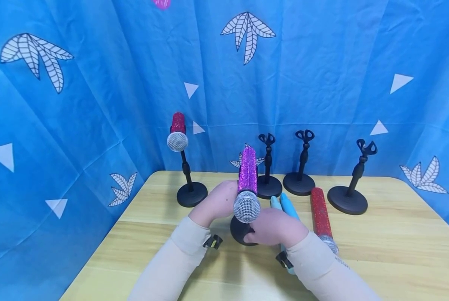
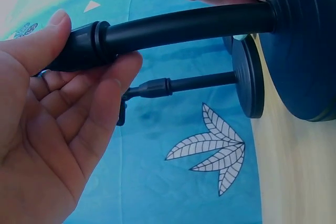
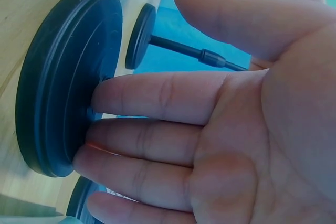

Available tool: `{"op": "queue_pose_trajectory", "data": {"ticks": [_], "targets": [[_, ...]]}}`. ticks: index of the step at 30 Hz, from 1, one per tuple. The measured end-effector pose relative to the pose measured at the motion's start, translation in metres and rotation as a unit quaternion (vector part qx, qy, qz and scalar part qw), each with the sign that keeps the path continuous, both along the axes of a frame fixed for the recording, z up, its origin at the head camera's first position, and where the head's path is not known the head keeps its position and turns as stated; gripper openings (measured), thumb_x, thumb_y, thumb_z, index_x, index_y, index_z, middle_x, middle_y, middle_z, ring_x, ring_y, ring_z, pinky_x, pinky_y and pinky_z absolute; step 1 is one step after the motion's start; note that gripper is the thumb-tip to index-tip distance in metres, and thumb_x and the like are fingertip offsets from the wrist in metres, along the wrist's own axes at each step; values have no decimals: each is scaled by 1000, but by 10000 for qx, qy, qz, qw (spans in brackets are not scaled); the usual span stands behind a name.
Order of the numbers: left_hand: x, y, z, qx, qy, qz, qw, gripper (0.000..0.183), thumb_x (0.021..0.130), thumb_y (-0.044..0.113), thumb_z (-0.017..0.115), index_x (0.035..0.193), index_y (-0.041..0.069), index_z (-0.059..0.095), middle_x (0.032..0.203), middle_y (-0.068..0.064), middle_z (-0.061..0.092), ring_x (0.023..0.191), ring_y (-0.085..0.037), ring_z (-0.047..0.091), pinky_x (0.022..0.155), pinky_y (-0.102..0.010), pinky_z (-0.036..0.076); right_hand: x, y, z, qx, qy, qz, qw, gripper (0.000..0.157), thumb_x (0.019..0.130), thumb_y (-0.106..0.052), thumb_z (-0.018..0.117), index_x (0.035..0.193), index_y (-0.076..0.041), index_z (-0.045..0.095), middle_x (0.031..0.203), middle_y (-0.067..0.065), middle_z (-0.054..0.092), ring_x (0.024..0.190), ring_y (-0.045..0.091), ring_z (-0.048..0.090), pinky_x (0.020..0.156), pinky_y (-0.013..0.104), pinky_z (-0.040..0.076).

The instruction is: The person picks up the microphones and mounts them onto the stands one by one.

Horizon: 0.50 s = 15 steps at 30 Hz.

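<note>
A glittery purple microphone [image 1: 248, 167] with a silver mesh head sits in the clip of a black microphone stand [image 2: 189, 27], its head tipped toward me. My left hand [image 1: 222, 200] grips that stand by the collar high on its pole, thumb on one side and fingers on the other in the left wrist view. Lower down, my right hand [image 1: 275, 228] has its fingers extended, with the fingertips at the top of the round base [image 3: 68, 82]. The microphone hides most of the pole in the head view.
A red microphone [image 1: 177, 131] stands clipped on another stand at the left. Three stands with bare clips, such as the rightmost stand [image 1: 350, 196], line the back right. A second red microphone [image 1: 320, 213] lies beside two blue tubular things [image 1: 289, 205] partly behind my right hand.
</note>
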<state>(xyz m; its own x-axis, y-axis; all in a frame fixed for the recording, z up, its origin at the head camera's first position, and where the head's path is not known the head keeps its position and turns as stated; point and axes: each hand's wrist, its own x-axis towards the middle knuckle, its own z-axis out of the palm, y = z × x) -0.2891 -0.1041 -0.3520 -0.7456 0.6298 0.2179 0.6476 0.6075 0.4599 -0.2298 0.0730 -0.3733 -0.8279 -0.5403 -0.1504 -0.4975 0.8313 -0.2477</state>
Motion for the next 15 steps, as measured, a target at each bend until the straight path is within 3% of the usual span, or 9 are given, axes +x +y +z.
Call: {"op": "queue_pose_trajectory", "data": {"ticks": [4,10,15], "targets": [[-1,1,1,61,-139,-159,9998,19,98,15,67,116,11,72,105,2,71,96,-10,66,92,-31,52,1,0,-2,-11,125,-15,9999,43,88,-43,77,118,-13,70,95,-2,73,89,16,69,92,42,53],[-8,-4,-2,383,-554,-714,9952,22,100,11,61,120,8,71,110,0,71,96,-10,64,94,-31,51,1,1,-4,16,155,-44,9999,46,88,-44,77,120,-12,69,93,-3,73,88,16,69,93,42,52],[-8,-5,-7,521,-297,-797,9950,21,100,8,60,119,9,70,112,0,71,101,-9,64,97,-32,49,-1,3,-4,-25,68,22,10000,42,90,-42,76,119,-13,70,96,-3,73,87,14,68,91,42,52]]}}
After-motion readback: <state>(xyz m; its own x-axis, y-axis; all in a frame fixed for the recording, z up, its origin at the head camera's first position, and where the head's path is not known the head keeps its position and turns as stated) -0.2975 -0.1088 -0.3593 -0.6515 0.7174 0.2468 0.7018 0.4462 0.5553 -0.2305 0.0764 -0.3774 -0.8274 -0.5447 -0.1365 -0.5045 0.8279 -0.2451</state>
